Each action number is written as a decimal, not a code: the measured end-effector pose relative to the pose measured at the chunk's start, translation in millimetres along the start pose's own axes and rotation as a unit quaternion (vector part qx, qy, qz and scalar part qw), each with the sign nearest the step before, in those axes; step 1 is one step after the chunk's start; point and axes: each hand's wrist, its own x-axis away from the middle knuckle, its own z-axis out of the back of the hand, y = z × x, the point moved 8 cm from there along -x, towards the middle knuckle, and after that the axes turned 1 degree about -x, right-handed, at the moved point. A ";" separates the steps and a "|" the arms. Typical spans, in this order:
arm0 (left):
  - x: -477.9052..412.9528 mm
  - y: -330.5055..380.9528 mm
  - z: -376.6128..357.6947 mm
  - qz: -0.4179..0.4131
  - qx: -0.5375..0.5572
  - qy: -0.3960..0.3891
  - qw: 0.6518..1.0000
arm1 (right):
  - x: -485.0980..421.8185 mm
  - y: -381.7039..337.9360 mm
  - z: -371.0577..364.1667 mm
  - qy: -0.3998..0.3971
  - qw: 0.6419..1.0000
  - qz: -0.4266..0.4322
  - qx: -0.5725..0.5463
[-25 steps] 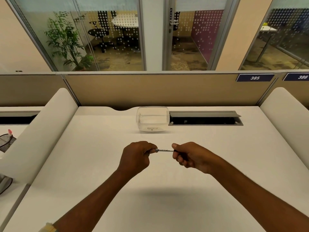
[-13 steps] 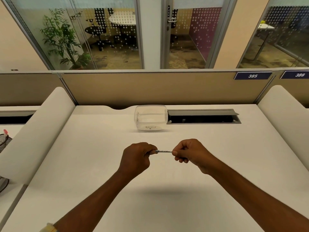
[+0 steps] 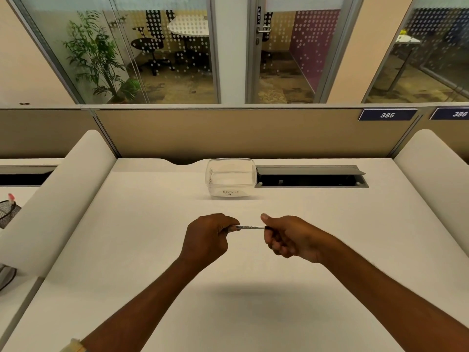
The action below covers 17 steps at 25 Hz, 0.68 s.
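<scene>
Marker: slim white whiteboard marker with black lettering (image 3: 250, 227), held level above the white worktop (image 3: 152, 224), spanning both hands.
Left hand (image 3: 208, 237): fingers curled round one end.
Right hand (image 3: 289, 237): pinching the other end.
Behind: clear plastic container (image 3: 230, 177), well apart.

Matt white desk (image 3: 157, 250) — clear glossy plastic tub (image 3: 230, 177).

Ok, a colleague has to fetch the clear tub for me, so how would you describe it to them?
Find the white desk whose tan partition carries the plate 385. At its back edge, just left of the open grey cable hatch, stands the clear tub. It is the only see-through box there, with small writing on its front.
</scene>
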 end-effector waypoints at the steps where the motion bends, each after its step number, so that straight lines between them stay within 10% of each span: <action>1: 0.2 -0.4 -0.3 -0.002 -0.003 -0.002 1.000 | -0.2 0.2 -0.4 0.010 1.000 -0.007 0.002; 17: 5.7 -10.0 -8.0 0.033 0.007 -0.023 0.999 | 7.6 -19.4 14.7 0.179 0.958 0.181 0.135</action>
